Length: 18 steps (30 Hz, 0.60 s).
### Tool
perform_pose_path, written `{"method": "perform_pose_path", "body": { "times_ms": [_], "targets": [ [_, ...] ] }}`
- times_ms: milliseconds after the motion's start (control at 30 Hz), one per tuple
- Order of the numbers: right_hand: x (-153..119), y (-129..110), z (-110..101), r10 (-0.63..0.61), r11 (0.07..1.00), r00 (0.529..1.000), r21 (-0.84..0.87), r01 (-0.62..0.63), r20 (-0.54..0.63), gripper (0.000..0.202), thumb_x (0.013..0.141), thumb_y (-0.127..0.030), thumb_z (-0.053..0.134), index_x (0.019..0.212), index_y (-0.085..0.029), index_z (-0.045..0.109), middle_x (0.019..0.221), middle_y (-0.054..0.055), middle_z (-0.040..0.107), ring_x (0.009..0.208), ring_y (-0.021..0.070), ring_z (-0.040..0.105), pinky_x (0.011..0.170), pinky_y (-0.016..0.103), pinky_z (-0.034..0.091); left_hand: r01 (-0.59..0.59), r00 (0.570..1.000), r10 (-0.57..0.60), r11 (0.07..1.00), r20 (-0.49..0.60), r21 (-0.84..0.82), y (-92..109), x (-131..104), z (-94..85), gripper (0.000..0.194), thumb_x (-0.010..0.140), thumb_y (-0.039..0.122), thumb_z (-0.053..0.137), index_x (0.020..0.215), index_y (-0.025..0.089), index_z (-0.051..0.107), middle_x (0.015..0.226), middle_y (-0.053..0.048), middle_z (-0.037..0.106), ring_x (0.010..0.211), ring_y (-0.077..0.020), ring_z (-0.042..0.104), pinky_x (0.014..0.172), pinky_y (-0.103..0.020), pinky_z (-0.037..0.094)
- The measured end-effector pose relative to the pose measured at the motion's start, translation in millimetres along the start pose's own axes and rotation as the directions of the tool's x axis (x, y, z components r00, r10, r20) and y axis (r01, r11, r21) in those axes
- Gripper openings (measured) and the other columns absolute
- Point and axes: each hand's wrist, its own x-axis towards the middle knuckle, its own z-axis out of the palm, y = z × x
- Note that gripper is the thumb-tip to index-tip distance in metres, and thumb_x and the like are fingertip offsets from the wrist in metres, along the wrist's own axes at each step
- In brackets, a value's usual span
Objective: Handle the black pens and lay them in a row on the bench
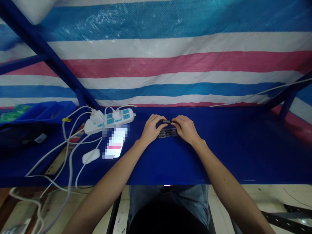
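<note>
Left of the left hand, a long white plastic power strip with blue sockets lies on the glossy dark-blue tabletop, plugs and white cables crowding it. Nearer that forearm are a lit rectangular phone and a rounded white plastic box on a cable. Beyond both hands hangs a blue, white and red striped plastic sheet.

A slim, dark bar-shaped piece spans the gap between the hands, the left pinching one end, the right hand the other. Just nearside, between them, lie similar dark slim pieces side by side.

Fingers cover the bar's ends; its details are too small to read, and the phone's screen is pixelated.
</note>
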Motion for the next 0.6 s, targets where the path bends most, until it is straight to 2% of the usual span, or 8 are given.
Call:
{"method": "perform_pose_path", "body": {
  "times_ms": [67,167,267,433,500,567,600],
  "targets": [
    [-0.3,-0.9,0.7,0.021,0.998,0.999,0.053,-0.019,-0.035,0.012,0.102,-0.023,0.056,0.104,-0.02,0.068,0.097,0.007,0.071,0.09,0.0229,0.064,0.081,0.036,0.046,0.049,0.999,-0.049,0.999,0.017,0.007,0.4,0.6,-1.7,0.018,0.102,0.032,0.063,0.117,0.024,0.068,0.105,-0.004,0.073,0.1,-0.0215,0.063,0.093,-0.039,0.051],
    [-0.8,-1.6,2.2,0.03,0.996,0.997,0.082,-0.024,-0.071,0.01,0.101,-0.021,0.057,0.103,-0.02,0.067,0.098,0.008,0.07,0.092,0.0231,0.064,0.082,0.035,0.047,0.087,0.995,-0.088,0.996,0.036,0.037,-1.7,1.5,-3.5,0.024,0.107,0.032,0.05,0.103,0.022,0.071,0.093,-0.003,0.074,0.092,-0.0208,0.064,0.087,-0.037,0.05],
    [-0.5,-1.3,3.1,0.032,0.999,0.996,0.028,-0.03,-0.078,0.011,0.102,-0.025,0.058,0.101,-0.021,0.068,0.097,0.008,0.072,0.091,0.0237,0.065,0.08,0.036,0.045,0.082,0.996,-0.083,0.996,0.016,0.029,-5.2,1.5,-3.2,0.02,0.104,0.032,0.057,0.099,0.023,0.074,0.092,-0.003,0.076,0.09,-0.0211,0.066,0.086,-0.039,0.05],
    [1.0,-1.1,2.6,0.054,0.997,0.998,-0.053,-0.052,0.038,0.026,0.106,-0.022,0.047,0.095,-0.02,0.07,0.088,0.006,0.074,0.083,0.0213,0.065,0.077,0.035,0.04,0.016,0.999,-0.018,0.999,-0.047,-0.038,-5.1,-0.1,-1.7,0.013,0.099,0.03,0.066,0.092,0.023,0.074,0.099,-0.004,0.076,0.096,-0.0216,0.07,0.092,-0.042,0.052],
    [1.3,-1.2,2.4,0.067,0.997,0.997,-0.047,-0.065,0.038,0.025,0.107,-0.023,0.047,0.096,-0.021,0.07,0.09,0.006,0.074,0.084,0.0214,0.066,0.078,0.035,0.04,0.022,1.0,-0.022,1.0,-0.012,-0.014,-3.0,-0.1,-2.2,0.012,0.096,0.032,0.071,0.105,0.024,0.074,0.106,-0.005,0.075,0.101,-0.0219,0.069,0.096,-0.042,0.051],
    [1.2,-1.1,2.1,0.068,0.997,0.998,-0.022,-0.068,0.006,0.019,0.106,-0.026,0.052,0.1,-0.021,0.07,0.096,0.007,0.074,0.086,0.0221,0.066,0.079,0.035,0.041,0.051,0.997,-0.052,0.998,0.055,0.029,-1.4,0.2,-2.9,0.028,0.097,0.036,0.07,0.123,0.026,0.069,0.113,-0.005,0.074,0.106,-0.0224,0.067,0.098,-0.042,0.05],
    [1.0,-1.0,2.1,0.065,0.998,0.998,-0.007,-0.065,-0.009,0.016,0.104,-0.026,0.054,0.102,-0.021,0.069,0.098,0.007,0.074,0.087,0.0222,0.066,0.079,0.035,0.042,0.066,0.994,-0.07,0.996,0.087,0.053,-1.2,0.5,-3.0,0.028,0.1,0.036,0.066,0.125,0.026,0.068,0.114,-0.005,0.074,0.106,-0.0224,0.066,0.097,-0.042,0.049]
  ]
}}
